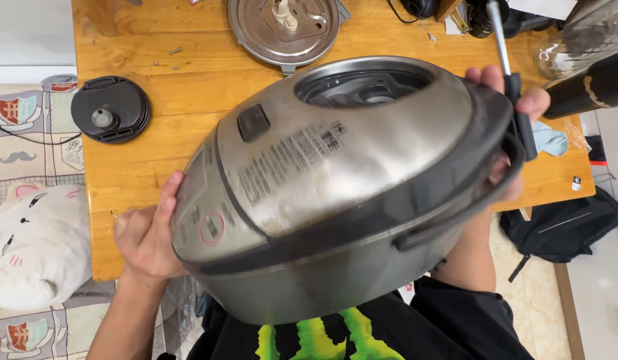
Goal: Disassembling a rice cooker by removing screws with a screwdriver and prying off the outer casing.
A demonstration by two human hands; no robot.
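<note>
Black short-sleeved shirt (455,320), jagged bright-green print on chest; forearms and hands bare, no rings.

The wooden table (142,67) carries a round metal inner lid (283,30), a black cap (111,109) — loose screws (170,59) too.

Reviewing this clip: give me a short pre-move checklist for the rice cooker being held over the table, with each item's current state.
1. Left hand supports the rice cooker at its control-panel end: ok.
2. Right hand grips the far end: cannot tell how firmly, since it also holds a screwdriver and is largely hidden.
3. Cooker level: not ok, it is tilted toward the camera.
4. Round opening in the lid top, with its black cap off and lying on the wooden table: ok.
5. Loose screws on the table, away from the cooker: ok.
6. Metal inner lid plate set aside at the far edge: ok.
</note>
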